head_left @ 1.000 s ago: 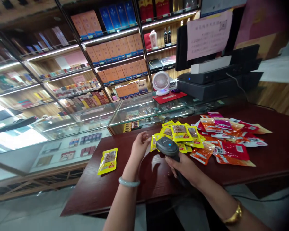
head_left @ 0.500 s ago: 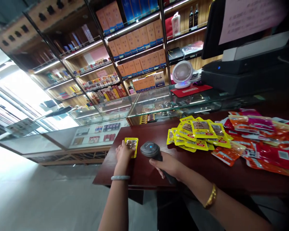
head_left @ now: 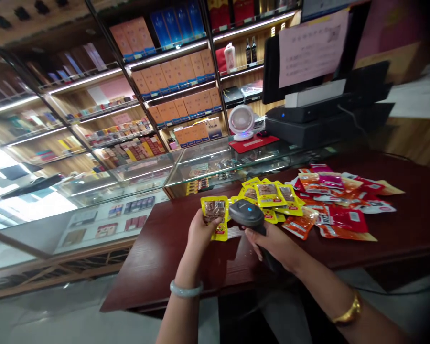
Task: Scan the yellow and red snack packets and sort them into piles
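My left hand (head_left: 199, 230) is closed on a yellow snack packet (head_left: 215, 206) with a see-through window, the thumb lying across its front. The packet is raised and tilted above the dark red tabletop (head_left: 146, 267). A grey handheld barcode scanner (head_left: 246, 212) with a blue light is gripped in my right hand (head_left: 274, 243), its head just right of the packet. Behind the scanner lies a pile of similar yellow packets (head_left: 268, 193), partly hidden by it. Farther right, red and orange snack packets (head_left: 344, 217) are heaped on the table.
A glass display counter (head_left: 200, 160) runs along the table's far side. On it stand a small white fan (head_left: 241, 122), a red mat (head_left: 254, 144) and a black cash register with a monitor (head_left: 272, 71). Shelves of orange boxes (head_left: 172, 76) rise behind.
My left hand has lifted the yellow packet off the table and brought it toward the scanner. The view has turned to the right. My right hand still holds the scanner.
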Tool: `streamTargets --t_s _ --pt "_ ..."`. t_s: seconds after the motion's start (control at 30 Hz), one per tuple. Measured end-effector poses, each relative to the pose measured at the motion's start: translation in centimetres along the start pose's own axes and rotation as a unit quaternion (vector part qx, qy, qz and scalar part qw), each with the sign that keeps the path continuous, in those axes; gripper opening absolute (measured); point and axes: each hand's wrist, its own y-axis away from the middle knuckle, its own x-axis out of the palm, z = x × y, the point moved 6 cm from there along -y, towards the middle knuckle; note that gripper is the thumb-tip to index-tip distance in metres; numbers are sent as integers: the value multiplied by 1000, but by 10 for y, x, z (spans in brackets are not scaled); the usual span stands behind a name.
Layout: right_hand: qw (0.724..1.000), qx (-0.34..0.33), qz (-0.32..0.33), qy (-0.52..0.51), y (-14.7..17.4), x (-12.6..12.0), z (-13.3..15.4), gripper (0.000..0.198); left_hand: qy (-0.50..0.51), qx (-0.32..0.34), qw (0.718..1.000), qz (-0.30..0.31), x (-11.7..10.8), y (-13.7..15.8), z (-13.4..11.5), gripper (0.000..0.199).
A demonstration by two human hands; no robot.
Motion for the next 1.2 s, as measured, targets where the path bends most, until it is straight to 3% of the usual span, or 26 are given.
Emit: streamTargets --t_s 0.27,0.5,0.6,0.7,0.9,1.2 --pt "1000 -14 -28 5 16 -42 3 45 7 12 999 42 48 -4 -41 43" --pt "995 -24 -98 -22 22 -75 1 48 -7 47 997 61 101 -36 -97 39" --pt "991 -23 -126 -37 25 -86 0 49 -44 83 993 65 122 -50 -121 52" --pt "990 -11 -135 -43 28 -92 -5 48 -127 130 982 41 128 -54 -132 72" --pt "988 -13 -145 -51 38 -101 -11 48 -271 121 955 -9 123 -43 -122 59" --pt "977 -9 -185 -101 74 -132 -15 48 -300 35 953 -4 106 -45 -77 40"
